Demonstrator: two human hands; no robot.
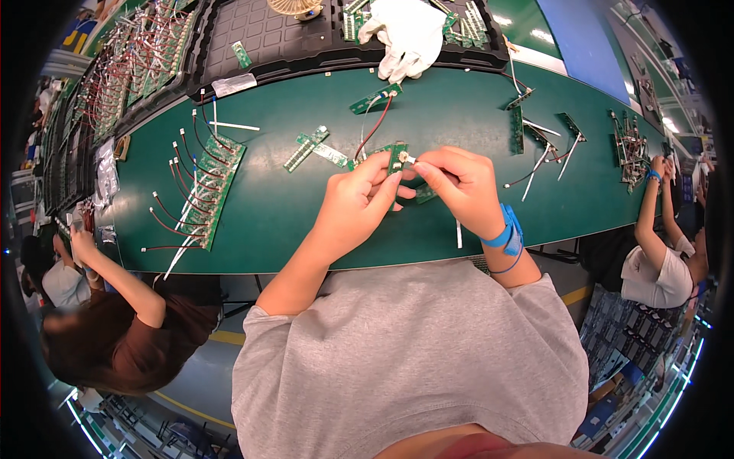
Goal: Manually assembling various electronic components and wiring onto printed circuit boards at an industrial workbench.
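A small green circuit board point(397, 157) is gripped between the thumb and fingers of the left hand point(353, 200), held over the green counter point(275, 206). A small white piece point(410, 160) is pinched by the right hand point(466, 187) at the board's face; whether it is seated there cannot be told. Beyond the hands, a wired board point(376, 99) is seen with a red lead. To the left, 2 crossed boards point(306, 148) and a wired panel point(218, 195) are laid out. A white glove point(404, 34) is draped over the rim of a black tray point(264, 38).

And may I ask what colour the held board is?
The held board is green, in the head view.
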